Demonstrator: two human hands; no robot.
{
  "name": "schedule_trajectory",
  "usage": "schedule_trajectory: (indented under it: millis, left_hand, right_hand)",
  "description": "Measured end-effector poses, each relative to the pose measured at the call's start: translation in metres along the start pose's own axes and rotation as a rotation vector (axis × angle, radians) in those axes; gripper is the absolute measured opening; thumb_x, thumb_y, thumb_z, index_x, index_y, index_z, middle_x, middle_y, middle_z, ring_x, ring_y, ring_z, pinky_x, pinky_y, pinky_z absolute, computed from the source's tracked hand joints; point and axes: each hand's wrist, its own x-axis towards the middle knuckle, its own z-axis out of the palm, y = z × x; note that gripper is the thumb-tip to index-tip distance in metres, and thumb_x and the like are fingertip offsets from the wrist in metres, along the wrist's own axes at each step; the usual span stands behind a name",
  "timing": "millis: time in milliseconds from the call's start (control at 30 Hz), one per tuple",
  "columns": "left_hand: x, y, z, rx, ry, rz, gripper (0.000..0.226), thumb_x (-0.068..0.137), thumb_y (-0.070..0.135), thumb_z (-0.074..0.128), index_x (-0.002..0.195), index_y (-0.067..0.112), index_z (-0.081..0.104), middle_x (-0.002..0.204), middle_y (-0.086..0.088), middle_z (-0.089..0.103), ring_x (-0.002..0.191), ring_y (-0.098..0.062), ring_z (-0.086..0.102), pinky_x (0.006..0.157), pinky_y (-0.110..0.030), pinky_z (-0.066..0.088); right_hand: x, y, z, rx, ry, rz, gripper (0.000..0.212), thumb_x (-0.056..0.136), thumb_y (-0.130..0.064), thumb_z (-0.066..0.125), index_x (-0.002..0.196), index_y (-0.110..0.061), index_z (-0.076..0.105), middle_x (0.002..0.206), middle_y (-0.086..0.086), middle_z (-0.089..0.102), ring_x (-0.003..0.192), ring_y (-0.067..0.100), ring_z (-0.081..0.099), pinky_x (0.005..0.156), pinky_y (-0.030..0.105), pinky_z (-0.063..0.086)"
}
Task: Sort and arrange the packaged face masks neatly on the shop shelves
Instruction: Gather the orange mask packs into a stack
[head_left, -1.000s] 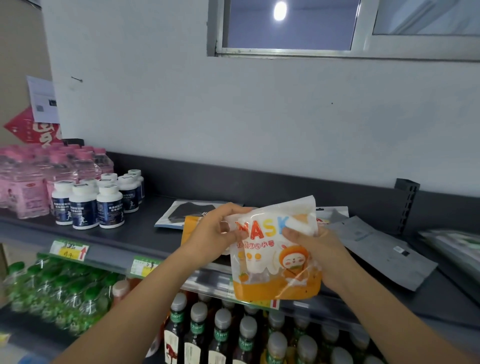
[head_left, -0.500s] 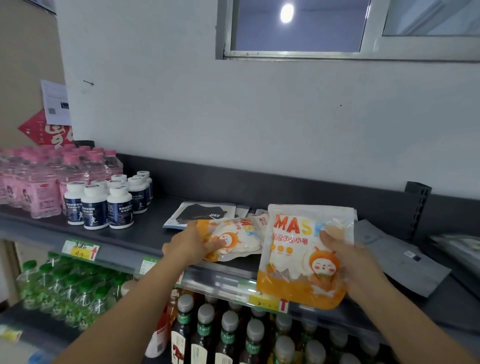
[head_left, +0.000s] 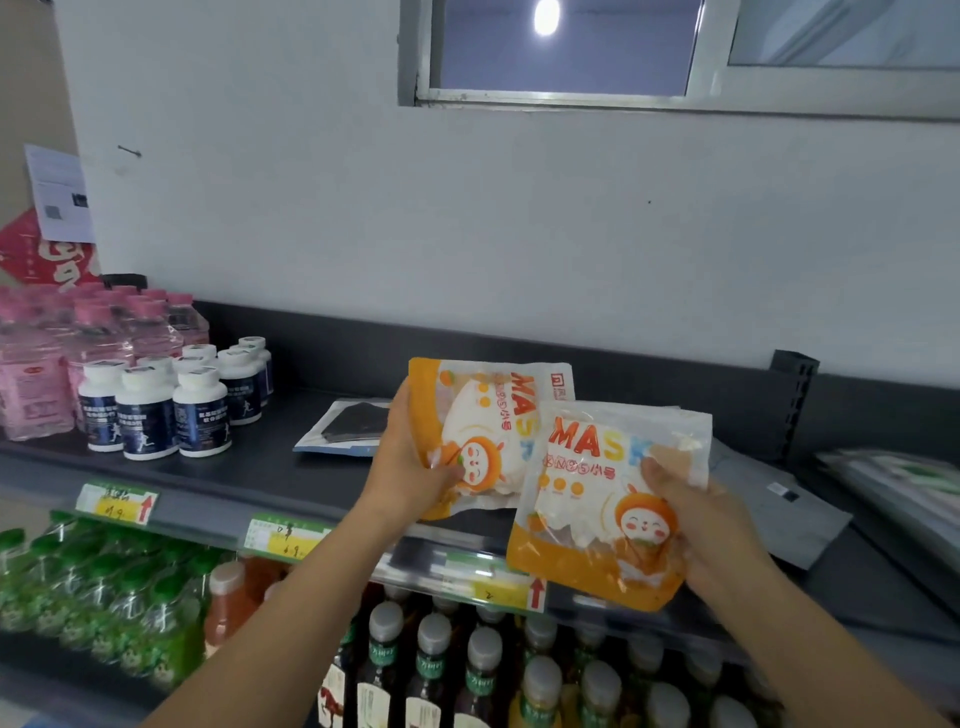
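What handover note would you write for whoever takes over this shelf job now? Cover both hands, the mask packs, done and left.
Left hand grips a sideways orange MASK pack above the shelf.
Right hand grips an upright orange MASK pack, overlapping it.
Black mask pack and grey pouch lie on the shelf.
Done: orange packs in hand.
Left: shelve them, straighten the rest.
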Motion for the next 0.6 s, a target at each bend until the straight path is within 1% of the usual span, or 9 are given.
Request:
schedule_trajectory:
  millis: [100, 200, 267, 333, 367, 400, 467, 500, 600]
  left_hand:
    - [-0.004, 0.014, 0.013, -0.025, 0.005, 0.068, 0.102, 0.076, -0.005, 0.071, 0.146, 0.038, 0.010, 0.136, 0.009, 0.043, 0.123, -0.013, 0.046, 0.093, -0.033, 0.047]
    - [-0.010, 0.032, 0.036, -0.011, -0.028, 0.103, 0.107, 0.077, -0.003, 0.071, 0.147, 0.039, 0.001, 0.141, 0.009, 0.039, 0.124, -0.012, 0.044, 0.094, -0.033, 0.046]
    - [-0.018, 0.043, 0.057, -0.009, -0.073, 0.124, 0.106, 0.077, -0.002, 0.072, 0.147, 0.038, 0.004, 0.138, 0.010, 0.041, 0.123, -0.012, 0.045, 0.094, -0.035, 0.047]
    - [-0.028, 0.053, 0.084, -0.010, -0.113, 0.121, 0.106, 0.075, 0.000, 0.074, 0.148, 0.036, 0.006, 0.140, 0.008, 0.041, 0.126, -0.015, 0.044, 0.100, -0.041, 0.045]
    - [-0.034, 0.056, 0.097, -0.019, -0.122, 0.121, 0.105, 0.075, 0.001, 0.074, 0.148, 0.034, 0.007, 0.141, 0.007, 0.039, 0.128, -0.015, 0.043, 0.101, -0.040, 0.043]
    - [-0.040, 0.060, 0.112, -0.032, -0.131, 0.124, 0.105, 0.075, 0.000, 0.075, 0.149, 0.033, 0.008, 0.143, 0.007, 0.038, 0.129, -0.015, 0.041, 0.101, -0.036, 0.041]
    - [-0.056, 0.072, 0.148, -0.067, -0.161, 0.131, 0.106, 0.075, -0.002, 0.074, 0.148, 0.034, 0.007, 0.145, 0.009, 0.033, 0.131, -0.012, 0.037, 0.097, -0.028, 0.038]
    - [-0.065, 0.079, 0.168, -0.078, -0.179, 0.137, 0.106, 0.075, -0.002, 0.074, 0.148, 0.035, 0.006, 0.144, 0.012, 0.032, 0.130, -0.010, 0.036, 0.098, -0.028, 0.037]
    - [-0.095, 0.101, 0.230, -0.092, -0.246, 0.156, 0.108, 0.074, 0.001, 0.076, 0.147, 0.037, 0.005, 0.144, 0.010, 0.032, 0.131, -0.012, 0.036, 0.106, -0.039, 0.037]
  right_hand:
    - [-0.001, -0.010, -0.020, 0.045, 0.050, -0.054, 0.023, 0.079, -0.019, 0.073, 0.100, -0.011, 0.065, 0.087, 0.010, 0.073, 0.076, 0.027, 0.071, 0.065, 0.043, 0.057]
    - [-0.003, -0.021, -0.048, 0.045, 0.096, -0.159, 0.027, 0.082, -0.018, 0.071, 0.106, -0.015, 0.061, 0.096, 0.008, 0.070, 0.082, 0.027, 0.070, 0.068, 0.043, 0.057]
    - [-0.007, -0.028, -0.072, 0.009, 0.147, -0.242, 0.030, 0.083, -0.018, 0.070, 0.111, -0.018, 0.057, 0.101, 0.007, 0.068, 0.084, 0.026, 0.069, 0.067, 0.041, 0.057]
    - [-0.014, -0.035, -0.100, -0.018, 0.185, -0.316, 0.028, 0.083, -0.016, 0.069, 0.108, -0.021, 0.056, 0.101, 0.005, 0.068, 0.083, 0.024, 0.068, 0.062, 0.036, 0.056]
    - [-0.019, -0.038, -0.112, -0.023, 0.190, -0.337, 0.027, 0.083, -0.015, 0.069, 0.105, -0.024, 0.057, 0.100, 0.003, 0.068, 0.083, 0.023, 0.069, 0.061, 0.036, 0.056]
    - [-0.023, -0.041, -0.128, -0.024, 0.201, -0.352, 0.028, 0.083, -0.014, 0.070, 0.103, -0.027, 0.056, 0.099, 0.002, 0.067, 0.082, 0.022, 0.069, 0.061, 0.036, 0.057]
    - [-0.034, -0.049, -0.165, -0.026, 0.239, -0.383, 0.038, 0.081, -0.014, 0.071, 0.112, -0.027, 0.053, 0.102, 0.000, 0.066, 0.083, 0.020, 0.069, 0.061, 0.036, 0.057]
    - [-0.040, -0.053, -0.187, -0.030, 0.263, -0.399, 0.044, 0.081, -0.014, 0.071, 0.118, -0.027, 0.051, 0.104, 0.000, 0.065, 0.083, 0.019, 0.069, 0.060, 0.035, 0.058]
    - [-0.056, -0.067, -0.256, -0.063, 0.358, -0.457, 0.047, 0.081, -0.015, 0.071, 0.121, -0.028, 0.050, 0.104, -0.006, 0.062, 0.079, 0.010, 0.067, 0.054, 0.025, 0.054]
